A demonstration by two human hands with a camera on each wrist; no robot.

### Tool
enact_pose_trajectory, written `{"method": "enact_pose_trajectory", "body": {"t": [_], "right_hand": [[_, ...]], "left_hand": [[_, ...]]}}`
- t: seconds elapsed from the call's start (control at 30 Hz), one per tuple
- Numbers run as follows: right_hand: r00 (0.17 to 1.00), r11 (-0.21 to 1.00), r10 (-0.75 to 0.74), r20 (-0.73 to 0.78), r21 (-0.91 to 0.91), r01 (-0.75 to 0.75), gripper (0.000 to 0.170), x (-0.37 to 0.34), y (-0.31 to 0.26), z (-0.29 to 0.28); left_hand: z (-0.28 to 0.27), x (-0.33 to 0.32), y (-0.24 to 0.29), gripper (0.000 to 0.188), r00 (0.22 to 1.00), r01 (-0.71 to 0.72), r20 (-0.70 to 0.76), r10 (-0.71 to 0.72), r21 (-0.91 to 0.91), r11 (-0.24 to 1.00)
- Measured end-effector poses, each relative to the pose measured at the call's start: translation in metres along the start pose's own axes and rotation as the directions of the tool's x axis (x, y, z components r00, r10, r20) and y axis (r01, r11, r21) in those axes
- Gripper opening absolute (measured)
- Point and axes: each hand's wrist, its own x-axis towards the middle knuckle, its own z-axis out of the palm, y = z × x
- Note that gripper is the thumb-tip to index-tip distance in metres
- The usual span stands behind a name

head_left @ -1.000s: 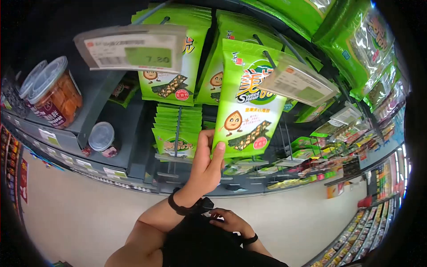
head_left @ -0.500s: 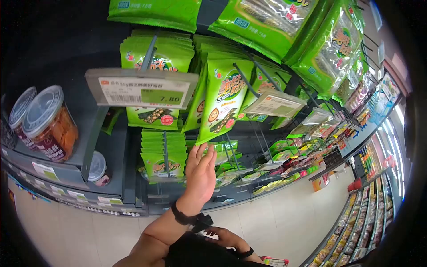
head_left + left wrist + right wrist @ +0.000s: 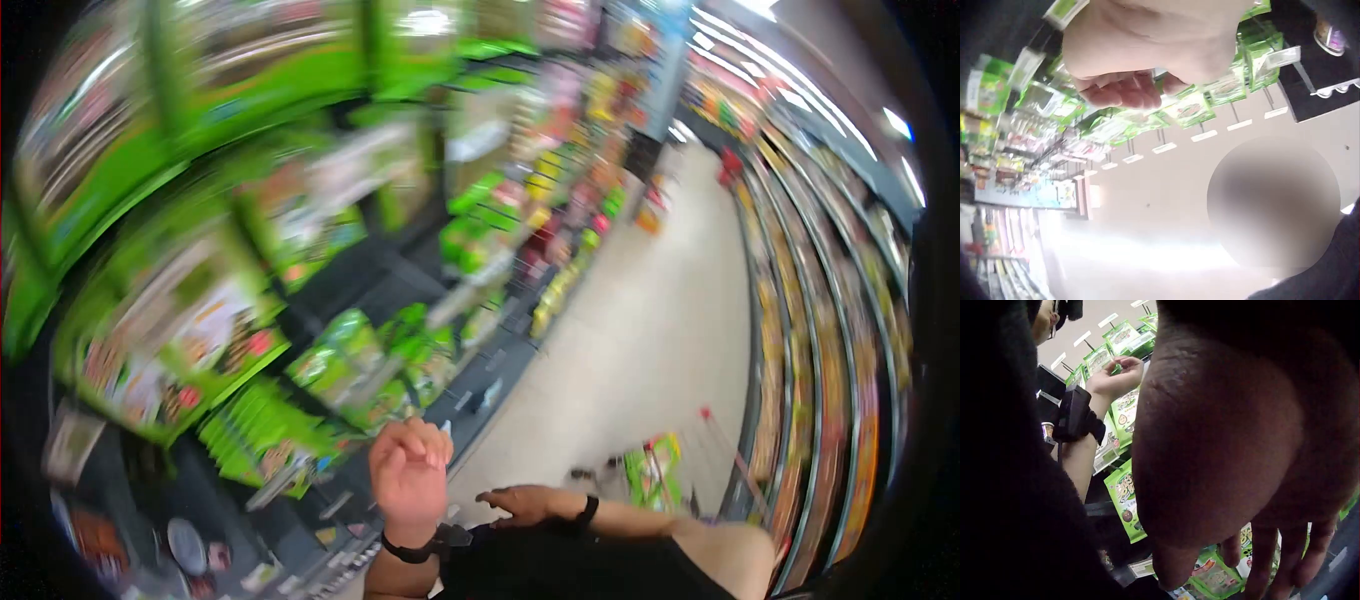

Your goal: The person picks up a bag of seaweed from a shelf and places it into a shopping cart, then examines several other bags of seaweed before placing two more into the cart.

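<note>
My left hand (image 3: pixel 410 475) is raised in front of the shelf with its fingers loosely bent and nothing in them. The left wrist view shows that hand (image 3: pixel 1147 50) from close by, its palm side overlapping the hanging packs behind. Green seaweed snack packs (image 3: pixel 210 340) hang on hooks to its upper left, blurred in the head view. Held low before the black shirt, my right hand (image 3: pixel 520 503) is empty too. Seen very near in the right wrist view, the right hand (image 3: pixel 1222 444) has its fingers (image 3: pixel 1264 556) extended downward.
A shopping cart (image 3: pixel 655 475) with a green item in it stands at the lower right. Long shelves (image 3: pixel 800 330) of packaged goods line the aisle's right side. Pale floor (image 3: pixel 630 320) runs between. A lidded tub (image 3: pixel 187 545) sits at the lower left.
My left hand first held a green snack pack, then let it go on its hook and drew back. The head view has swung to the right along the aisle, bringing the cart into sight.
</note>
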Motion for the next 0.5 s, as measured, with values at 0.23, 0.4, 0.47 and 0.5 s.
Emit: {"method": "enact_pose_trajectory", "body": {"t": [0.23,0.4,0.47,0.5], "right_hand": [[0.953,0.991,0.11,-0.283,-0.042,-0.127,0.057,-0.073,0.016,0.008],[0.824,0.95,0.313,-0.473,0.16,-0.269,0.053,-0.201,0.096,0.031],[0.723,0.915,0.39,-0.57,0.326,-0.237,0.051,-0.257,0.126,0.044],[0.67,0.882,0.44,-0.598,0.426,-0.199,0.05,-0.281,0.149,0.056]], "left_hand": [[0.057,-0.026,-0.119,0.021,0.909,0.414,0.064,-0.412,-0.012,0.91],[0.133,-0.044,-0.262,0.023,0.717,0.655,0.199,-0.668,0.136,0.744],[0.146,-0.063,-0.307,0.022,0.601,0.728,0.227,-0.767,0.243,0.642],[0.153,-0.075,-0.329,0.022,0.529,0.767,0.208,-0.823,0.298,0.569]]}}
